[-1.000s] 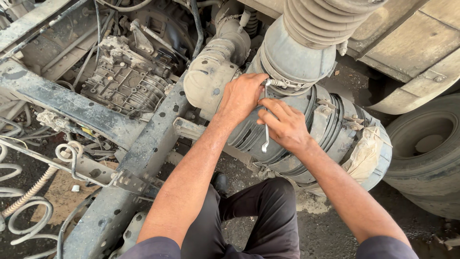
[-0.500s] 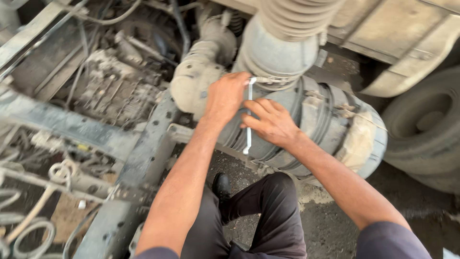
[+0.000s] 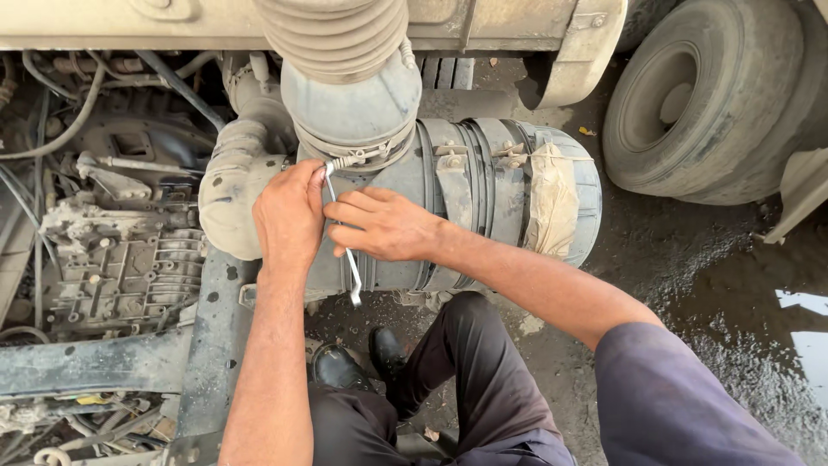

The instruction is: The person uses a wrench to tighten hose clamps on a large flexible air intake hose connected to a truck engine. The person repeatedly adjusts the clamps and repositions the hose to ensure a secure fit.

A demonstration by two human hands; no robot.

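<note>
A slim metal wrench (image 3: 349,263) hangs down from the hose clamp (image 3: 355,157) that rings the base of the ribbed rubber hose (image 3: 336,34) on a dusty grey cylindrical air filter housing (image 3: 483,203). My right hand (image 3: 384,226) grips the wrench shaft in its middle. My left hand (image 3: 289,214) rests on the housing just left of the clamp, its fingers touching the wrench's upper end at the clamp screw. Both arms reach forward over my dark trousers and black shoes (image 3: 362,358).
A grimy gearbox and cables (image 3: 121,259) fill the left, crossed by a steel frame rail (image 3: 211,345). A large truck tyre (image 3: 699,95) stands at the upper right. The ground is dark wet gravel with a puddle (image 3: 802,332) at the right edge.
The view has shifted right, bringing the tyre and puddle into sight. My hands stay at the clamp; the wrench has swung slightly and still hangs downward.
</note>
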